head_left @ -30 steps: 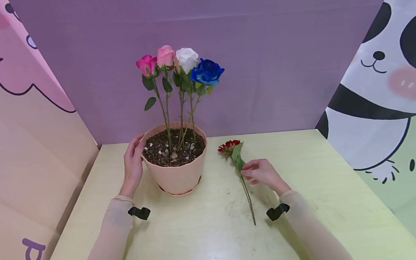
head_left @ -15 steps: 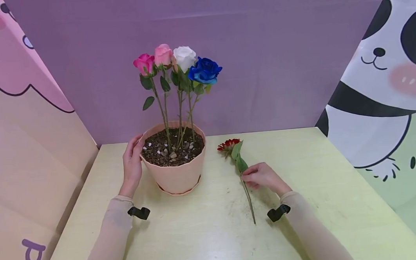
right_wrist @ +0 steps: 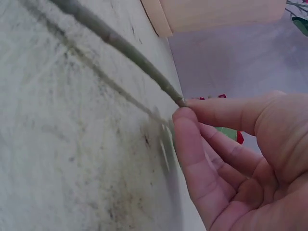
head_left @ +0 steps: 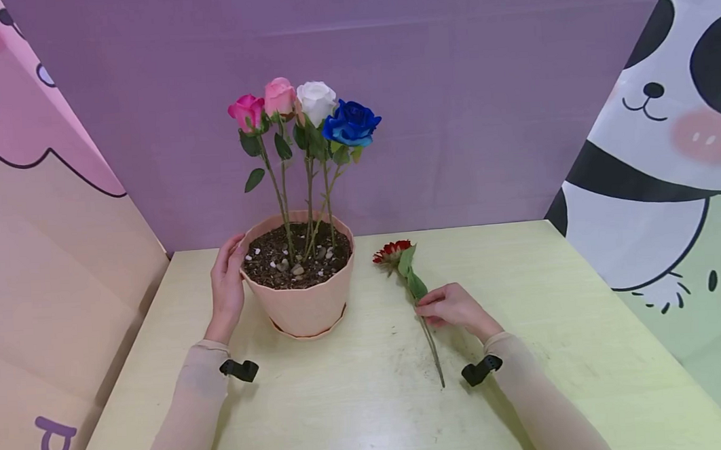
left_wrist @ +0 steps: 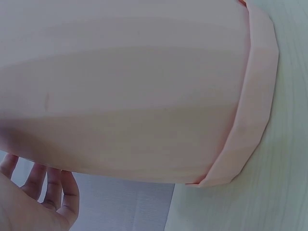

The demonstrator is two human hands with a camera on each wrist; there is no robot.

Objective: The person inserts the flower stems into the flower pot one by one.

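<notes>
At the left side of a pale pink flower pot (head_left: 304, 309), my left hand (head_left: 226, 286) steadies it, its fingertips touching the outer wall just under the rim. In the left wrist view those fingers (left_wrist: 70, 192) lie against the pot's curved side. My right hand (head_left: 453, 308) pinches the stem of a red flower (head_left: 392, 252) between thumb and index finger. This stem (right_wrist: 130, 50) is just off the table in the right wrist view, its shadow beside it. Pink, white and blue roses (head_left: 352, 122) stand upright in the pot's dark soil (head_left: 271, 267).
The pot stands in a matching saucer (left_wrist: 255, 96) on a light wood table (head_left: 357, 402). Dark specks of soil lie near the flower stem. A purple backdrop (head_left: 452, 111) rises behind, and cartoon-printed panels (head_left: 649, 237) flank both sides.
My right thumb and fingers have closed on the red flower's stem and moved slightly down along it. My left hand stays at the pot. The head view has shifted slightly.
</notes>
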